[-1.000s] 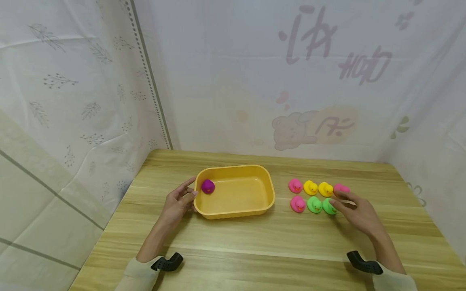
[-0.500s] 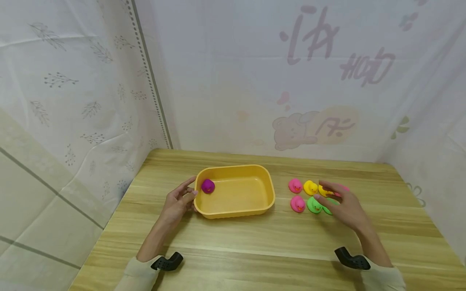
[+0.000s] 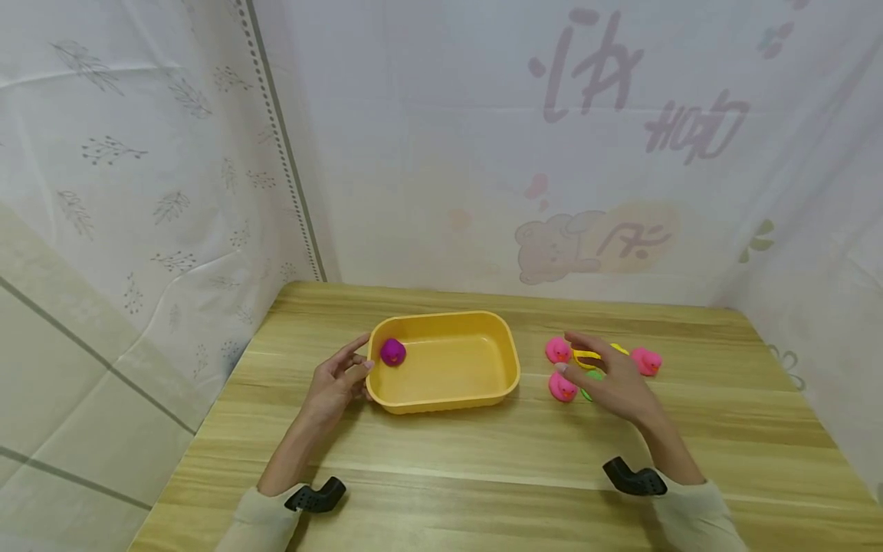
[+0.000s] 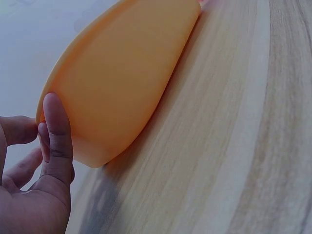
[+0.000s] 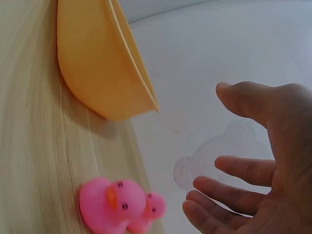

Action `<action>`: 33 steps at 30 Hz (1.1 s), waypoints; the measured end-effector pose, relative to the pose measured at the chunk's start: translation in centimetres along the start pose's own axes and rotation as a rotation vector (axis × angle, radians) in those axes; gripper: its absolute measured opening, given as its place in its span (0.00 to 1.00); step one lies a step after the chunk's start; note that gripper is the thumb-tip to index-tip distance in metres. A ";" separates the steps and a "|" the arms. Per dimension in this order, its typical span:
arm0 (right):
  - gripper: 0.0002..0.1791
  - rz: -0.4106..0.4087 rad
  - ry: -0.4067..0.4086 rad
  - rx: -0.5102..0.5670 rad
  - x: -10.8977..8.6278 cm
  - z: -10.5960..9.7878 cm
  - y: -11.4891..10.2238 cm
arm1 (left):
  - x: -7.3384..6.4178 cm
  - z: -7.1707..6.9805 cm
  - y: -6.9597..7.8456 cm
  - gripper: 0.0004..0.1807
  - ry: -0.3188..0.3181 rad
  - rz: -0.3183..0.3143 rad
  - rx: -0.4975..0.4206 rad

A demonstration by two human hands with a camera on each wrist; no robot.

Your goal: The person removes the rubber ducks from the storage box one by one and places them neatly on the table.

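A yellow plastic basin (image 3: 448, 402) sits on the wooden table with a purple rubber duck (image 3: 393, 352) inside its left end. My left hand (image 3: 335, 387) is at that end, thumb and fingers touching the wall and rim from outside; the left wrist view shows the thumb (image 4: 57, 122) lying along the wall. Right of the basin, my right hand (image 3: 617, 383) hovers over two rows of rubber ducks with fingers spread and nothing held. Pink ducks (image 3: 558, 350) (image 5: 109, 202) show beside its fingertips. Yellow and green ducks (image 3: 592, 383) are partly hidden under the hand.
Another pink duck (image 3: 646, 361) lies right of the hand at the row's far end. Patterned white cloth (image 3: 428, 192) hangs behind the wooden table (image 3: 441, 491) and at both sides. Black wrist mounts (image 3: 635, 477) sit on both forearms.
My right hand has moved left across the ducks, from the right end of the rows toward the two left pink ones, uncovering the far-right pink duck. The left hand stays at the basin.
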State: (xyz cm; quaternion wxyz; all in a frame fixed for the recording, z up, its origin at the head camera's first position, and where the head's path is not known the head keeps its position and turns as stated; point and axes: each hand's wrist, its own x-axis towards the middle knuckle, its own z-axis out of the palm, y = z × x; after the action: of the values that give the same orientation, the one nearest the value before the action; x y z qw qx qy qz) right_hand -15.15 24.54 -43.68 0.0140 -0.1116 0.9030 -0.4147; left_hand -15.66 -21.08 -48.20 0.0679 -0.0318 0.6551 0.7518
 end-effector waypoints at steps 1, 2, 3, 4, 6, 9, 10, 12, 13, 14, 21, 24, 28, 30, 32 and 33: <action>0.39 -0.007 -0.003 0.003 0.2 0.2 -0.1 | 0.0 0.0 0.0 0.31 -0.003 0.000 0.003; 0.39 -0.017 -0.006 0.009 0.4 0.4 -0.3 | 0.0 0.0 0.1 0.31 -0.005 -0.001 0.005; 0.39 -0.027 -0.009 0.014 0.5 0.6 -0.5 | 0.0 0.0 0.1 0.31 -0.007 -0.001 0.006; 0.39 -0.040 -0.014 0.025 0.7 0.8 -0.7 | 0.0 0.0 0.1 0.31 -0.007 -0.002 0.008; 0.39 -0.060 -0.023 0.043 1.0 1.1 -1.1 | 0.0 0.0 0.2 0.31 -0.011 -0.005 0.010; 0.39 -0.061 -0.046 0.063 1.4 1.7 -1.7 | 0.0 0.0 0.3 0.31 -0.014 -0.008 0.014; 0.39 -0.056 -0.054 0.070 1.5 2.0 -1.8 | 0.0 0.0 0.3 0.31 -0.014 -0.010 0.014; 0.40 -0.042 -0.070 0.075 1.8 2.4 -2.2 | 0.0 0.0 0.3 0.31 -0.012 -0.013 0.017; 0.39 -0.041 -0.076 0.075 1.9 2.5 -2.4 | 0.0 0.0 0.3 0.31 -0.012 -0.013 0.018; 0.39 -0.041 -0.080 0.079 2.0 2.7 -2.6 | 0.0 0.0 0.3 0.31 -0.011 -0.014 0.018; 0.40 -0.119 -0.079 0.101 3.1 4.2 -4.3 | -0.1 -0.1 0.2 0.31 -0.010 -0.012 0.010; 0.40 -0.141 -0.088 0.096 3.3 4.9 -5.0 | 0.0 0.0 0.2 0.31 -0.006 -0.015 0.012; 0.41 -0.158 -0.119 0.096 3.7 6.0 -5.8 | -0.1 0.0 0.1 0.31 -0.006 -0.014 0.014; 0.41 -0.159 -0.135 0.099 3.9 6.5 -6.2 | -0.1 0.0 0.1 0.31 -0.007 -0.011 0.011; 0.41 -0.162 -0.153 0.109 4.1 7.0 -6.5 | -0.1 0.0 0.1 0.31 -0.008 -0.009 0.009; 0.41 -0.164 -0.159 0.109 4.1 7.2 -6.7 | 0.0 0.0 0.1 0.31 -0.011 -0.008 0.008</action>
State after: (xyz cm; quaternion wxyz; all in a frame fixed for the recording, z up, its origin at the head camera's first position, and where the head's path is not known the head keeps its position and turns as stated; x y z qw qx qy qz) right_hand -17.06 14.05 -43.14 0.0577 -0.2167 0.8629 -0.4529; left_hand -15.62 -21.10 -48.12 0.0745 -0.0302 0.6576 0.7491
